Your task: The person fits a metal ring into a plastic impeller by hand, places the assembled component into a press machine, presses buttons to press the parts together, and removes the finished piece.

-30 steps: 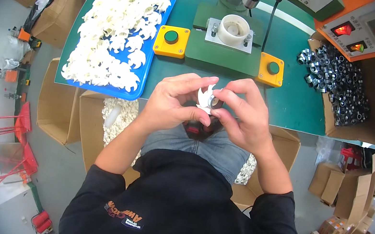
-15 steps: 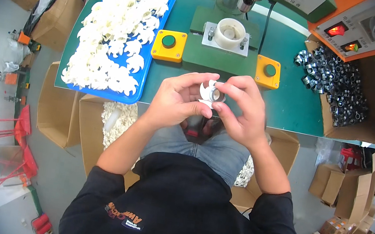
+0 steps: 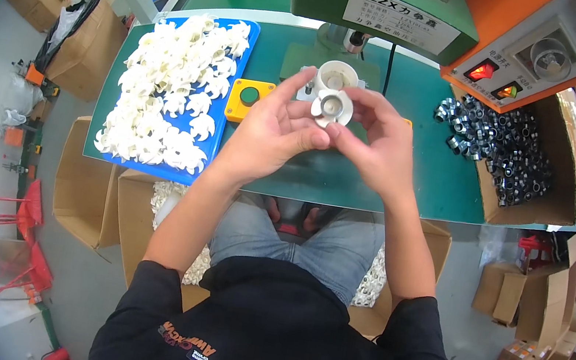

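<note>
A white plastic part with curved prongs and a metal ring (image 3: 332, 106) set in its middle is held up between my hands, over the front of the press. My right hand (image 3: 381, 145) pinches it from the right with thumb and forefinger. On the other side my left hand (image 3: 268, 136) curls its fingers and thumb against its left edge. Just beyond stands the white round cup (image 3: 338, 74) of the press fixture, its lower edge partly covered by the part and my fingers.
A blue tray (image 3: 220, 114) heaped with white pronged parts lies left. A yellow button box (image 3: 246, 101) stands beside my left hand. The green press head (image 3: 401, 22) and orange control box (image 3: 524, 48) overhang the far side. A carton (image 3: 566, 166) of metal rings sits right.
Both hands have moved forward and up toward the fixture with the white part. The part has turned so the ring's opening faces up toward me. My view has shifted slightly.
</note>
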`<state>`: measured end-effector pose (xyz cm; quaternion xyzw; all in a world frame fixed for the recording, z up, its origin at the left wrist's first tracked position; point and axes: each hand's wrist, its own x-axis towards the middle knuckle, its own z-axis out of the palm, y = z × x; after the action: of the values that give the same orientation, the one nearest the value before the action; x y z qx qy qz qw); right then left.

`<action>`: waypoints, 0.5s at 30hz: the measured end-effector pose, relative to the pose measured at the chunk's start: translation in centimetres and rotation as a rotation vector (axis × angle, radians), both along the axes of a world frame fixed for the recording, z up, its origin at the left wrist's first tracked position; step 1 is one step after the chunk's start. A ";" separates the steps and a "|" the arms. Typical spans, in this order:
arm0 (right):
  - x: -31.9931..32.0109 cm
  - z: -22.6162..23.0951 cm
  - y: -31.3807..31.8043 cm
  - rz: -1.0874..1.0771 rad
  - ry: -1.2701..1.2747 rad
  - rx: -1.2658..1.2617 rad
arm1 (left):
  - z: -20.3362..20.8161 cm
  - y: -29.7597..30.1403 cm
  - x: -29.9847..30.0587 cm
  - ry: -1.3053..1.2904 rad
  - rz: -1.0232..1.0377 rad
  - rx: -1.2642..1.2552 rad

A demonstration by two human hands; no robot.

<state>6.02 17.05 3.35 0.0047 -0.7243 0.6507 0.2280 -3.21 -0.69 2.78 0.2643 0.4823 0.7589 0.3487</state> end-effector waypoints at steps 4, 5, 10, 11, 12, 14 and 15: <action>-2.8 0.2 0.9 -0.179 -0.008 -0.130 | 0.2 -1.8 -0.1 0.295 0.214 -0.242; -3.2 1.1 0.9 -0.209 -0.112 -0.192 | 0.1 -2.7 -0.4 0.389 0.250 -0.290; -5.1 1.2 1.3 -0.167 -0.027 -0.247 | -0.1 -7.3 -1.3 0.699 0.487 -0.496; -5.1 1.0 1.5 -0.178 -0.024 -0.258 | -0.1 -8.0 -1.7 0.777 0.525 -0.550; -5.2 0.8 1.6 -0.181 -0.024 -0.272 | -0.1 -8.9 -1.9 0.854 0.569 -0.611; -5.1 1.2 2.0 -0.144 -0.028 -0.295 | -0.2 -10.1 -2.2 0.904 0.586 -0.665; -5.1 1.3 2.1 -0.114 -0.031 -0.313 | -0.3 -10.5 -2.4 0.955 0.597 -0.712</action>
<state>0.93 19.19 4.69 -0.0819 -0.6166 0.7416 0.2512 -5.57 -11.20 2.47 0.2952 0.8573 0.4171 -0.0622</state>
